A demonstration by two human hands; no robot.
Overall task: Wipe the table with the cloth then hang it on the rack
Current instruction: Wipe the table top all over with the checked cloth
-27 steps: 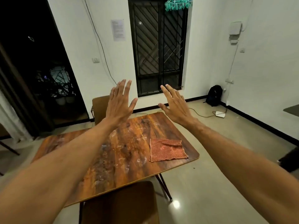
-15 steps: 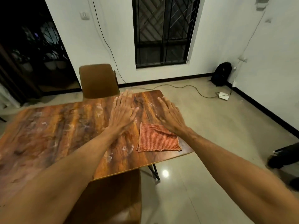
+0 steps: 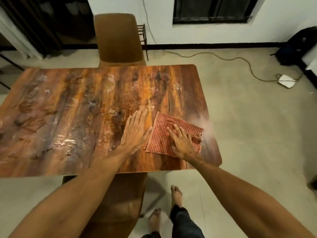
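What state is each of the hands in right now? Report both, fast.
Left hand: open, fingers straight, flat on the wooden table, holding nothing.
Right hand: open, fingers spread, resting on the red checked cloth, not gripping it.

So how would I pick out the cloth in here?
Find the long wooden table. Near its right end, by the near edge, a flat cloth lies under the right hand. It is the only red-checked thing on the streaky brown top.

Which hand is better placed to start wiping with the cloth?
Right, probably. The right hand lies flat on the cloth; the left hand lies on the bare table beside it.
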